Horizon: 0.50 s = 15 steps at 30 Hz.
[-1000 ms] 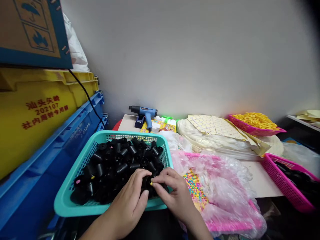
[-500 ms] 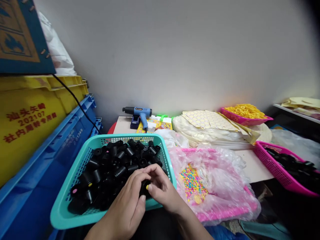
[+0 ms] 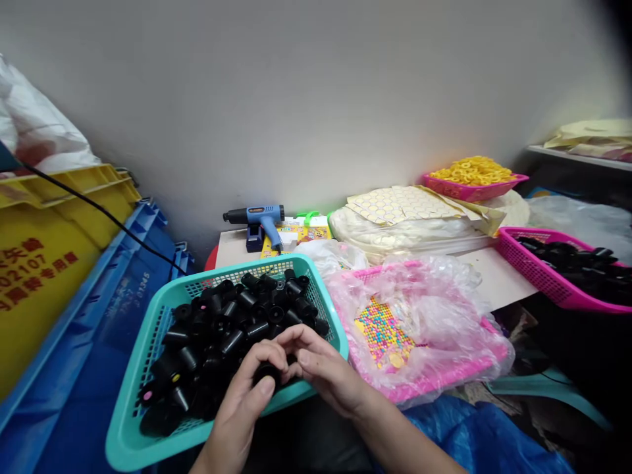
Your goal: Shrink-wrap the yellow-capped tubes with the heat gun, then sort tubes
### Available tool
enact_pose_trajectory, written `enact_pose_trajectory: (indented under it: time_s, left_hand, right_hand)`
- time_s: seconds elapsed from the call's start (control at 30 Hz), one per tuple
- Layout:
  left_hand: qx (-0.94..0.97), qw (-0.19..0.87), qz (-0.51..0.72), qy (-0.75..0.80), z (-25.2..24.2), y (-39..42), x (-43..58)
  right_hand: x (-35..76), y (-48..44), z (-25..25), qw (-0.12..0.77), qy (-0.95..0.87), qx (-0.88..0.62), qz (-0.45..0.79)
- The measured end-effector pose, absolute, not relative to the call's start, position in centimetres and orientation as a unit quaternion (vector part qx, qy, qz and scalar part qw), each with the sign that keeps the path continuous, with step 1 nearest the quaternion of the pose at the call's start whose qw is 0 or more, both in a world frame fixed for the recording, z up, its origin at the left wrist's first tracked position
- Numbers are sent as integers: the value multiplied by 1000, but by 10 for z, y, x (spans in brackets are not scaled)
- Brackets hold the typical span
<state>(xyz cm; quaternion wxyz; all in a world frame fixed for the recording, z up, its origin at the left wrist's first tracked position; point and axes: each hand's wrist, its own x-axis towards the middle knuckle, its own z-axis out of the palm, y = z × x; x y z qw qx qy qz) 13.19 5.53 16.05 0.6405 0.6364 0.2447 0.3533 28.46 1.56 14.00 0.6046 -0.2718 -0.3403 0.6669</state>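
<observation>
My left hand [image 3: 247, 388] is closed around a black cylindrical part [image 3: 266, 373], over the near edge of the teal basket [image 3: 123, 421]. Its thumb lies across the part's near side. Touching the left fingers, my right hand [image 3: 320, 365] has its fingers curled in beside the part; whatever lies between them is hidden. Many black cylindrical pieces [image 3: 232, 342] fill the basket, a few with pink or yellow dots. To the right, a plastic-lined pink basket [image 3: 434, 385] holds small multicoloured beads [image 3: 382, 329].
A blue heat gun [image 3: 266, 214] lies at the back of the table. Blue crates [image 3: 99, 329] and a yellow crate [image 3: 49, 263] stand at left. Another pink basket [image 3: 533, 263] with black parts is at right, with yellow rings [image 3: 474, 171] behind.
The view has turned right and down. My left hand has rolled the black part, and its yellow dot is out of sight. My right thumb has drawn back from it.
</observation>
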Motion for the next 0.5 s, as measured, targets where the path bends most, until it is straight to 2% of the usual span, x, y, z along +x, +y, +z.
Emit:
enact_pose_trajectory:
  time_s: [0.13, 0.33, 0.5]
  left_hand:
    - [580, 691, 378, 208, 155, 56, 133]
    - [471, 789, 351, 179, 158, 59, 133]
    - [500, 756, 363, 217, 160, 57, 137]
  right_hand:
    - [285, 16, 139, 615, -309, -268, 674]
    - [287, 15, 137, 603, -317, -258, 685]
    - [290, 12, 140, 605, -324, -269, 676]
